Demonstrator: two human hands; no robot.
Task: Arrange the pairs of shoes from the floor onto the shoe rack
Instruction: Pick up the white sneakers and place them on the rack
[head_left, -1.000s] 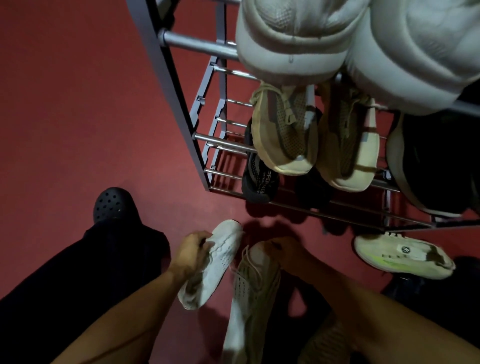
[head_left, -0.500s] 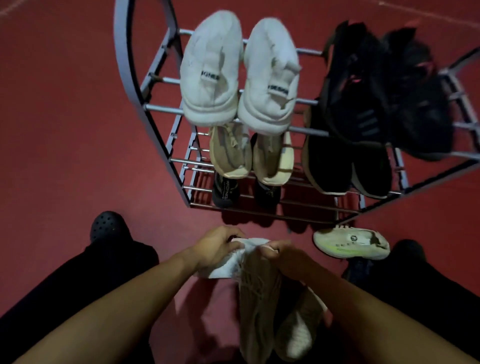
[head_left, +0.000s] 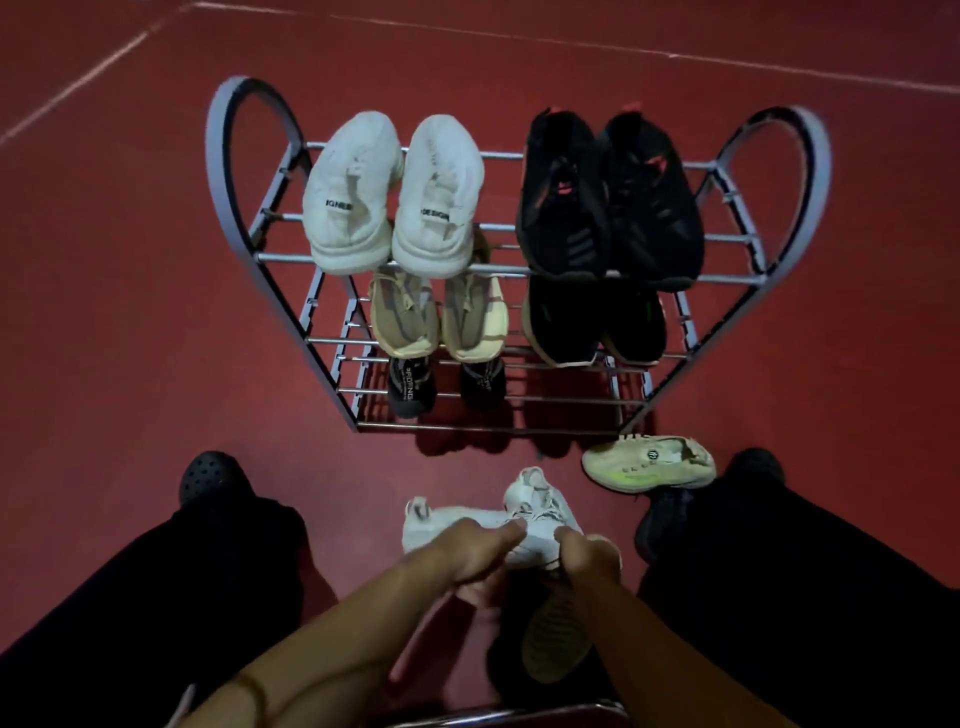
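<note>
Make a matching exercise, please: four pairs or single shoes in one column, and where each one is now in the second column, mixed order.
1. white pair
2. tan pair
3. pale shoe with green stripe
4. white shoes

A. on the floor, by the rack's right foot
B. held by the left hand and right hand
C. top shelf, left
D. middle shelf, left

Pairs: 1-C, 2-D, 3-A, 4-B

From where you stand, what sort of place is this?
Probably a home entryway or shoe corner, though I can't be sure. A metal shoe rack filled with pairs stands on a red floor, and a loose pale shoe lies beside it.
</note>
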